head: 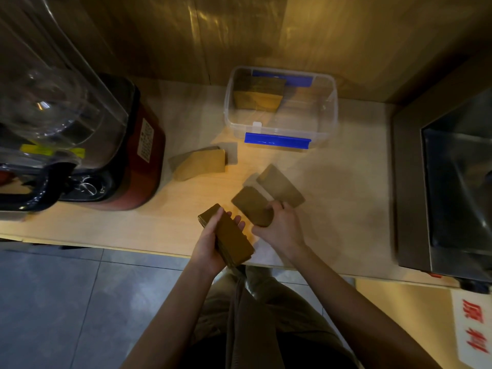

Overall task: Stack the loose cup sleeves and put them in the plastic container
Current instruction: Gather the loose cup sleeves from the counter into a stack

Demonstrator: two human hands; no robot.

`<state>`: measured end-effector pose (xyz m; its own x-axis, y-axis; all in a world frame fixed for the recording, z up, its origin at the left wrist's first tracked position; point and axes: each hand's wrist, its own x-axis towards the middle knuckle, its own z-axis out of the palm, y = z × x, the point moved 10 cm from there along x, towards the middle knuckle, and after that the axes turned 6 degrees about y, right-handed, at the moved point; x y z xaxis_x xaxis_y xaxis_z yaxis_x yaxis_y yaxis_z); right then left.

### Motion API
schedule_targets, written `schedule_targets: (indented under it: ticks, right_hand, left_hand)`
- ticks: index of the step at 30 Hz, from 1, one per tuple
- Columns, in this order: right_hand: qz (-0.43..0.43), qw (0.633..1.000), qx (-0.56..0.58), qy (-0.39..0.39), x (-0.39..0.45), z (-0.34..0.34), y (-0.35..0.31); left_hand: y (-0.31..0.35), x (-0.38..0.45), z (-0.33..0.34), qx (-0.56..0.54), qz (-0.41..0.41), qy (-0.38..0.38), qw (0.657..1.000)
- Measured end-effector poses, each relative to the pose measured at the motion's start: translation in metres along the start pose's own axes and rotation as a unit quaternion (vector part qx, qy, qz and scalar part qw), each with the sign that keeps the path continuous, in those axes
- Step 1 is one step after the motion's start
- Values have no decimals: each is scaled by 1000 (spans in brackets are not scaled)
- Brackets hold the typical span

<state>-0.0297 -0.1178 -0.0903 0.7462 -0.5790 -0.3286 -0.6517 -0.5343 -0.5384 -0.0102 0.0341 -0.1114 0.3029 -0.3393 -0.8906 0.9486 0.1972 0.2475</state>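
Observation:
My left hand (210, 243) holds a thick stack of brown cup sleeves (229, 235) above the counter's front edge. My right hand (279, 227) grips a smaller bunch of sleeves (253, 206) lying on the counter. Just behind it lies a loose flat sleeve (282, 187). Another loose pile of sleeves (199, 163) rests farther left. The clear plastic container (324, 121) with blue clips stands at the back; a stack of sleeves (257, 94) is inside its left part.
A red blender base with a clear jug (93, 139) fills the left of the wooden counter (346, 209). A dark metal sink (452, 187) is sunk at the right. A wooden wall runs behind the container.

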Motion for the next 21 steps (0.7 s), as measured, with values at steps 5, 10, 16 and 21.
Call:
schedule_targets:
  ticks: [5,10,16,21]
  right_hand:
    - [64,963,262,-24,-21,-13,-16]
    - [22,979,194,-59,-36,-9,-37]
    - [27,984,172,-33,-33,-8,-29]
    - [-8,986,158,-61,-28,-9,-23]
  left_hand:
    - [6,0,12,13,23,-39,999]
    - [7,-5,39,40,39,-93,994]
    - [4,-2,60,48,22,-118,992]
    - [1,7,63,55,12,-89,994]
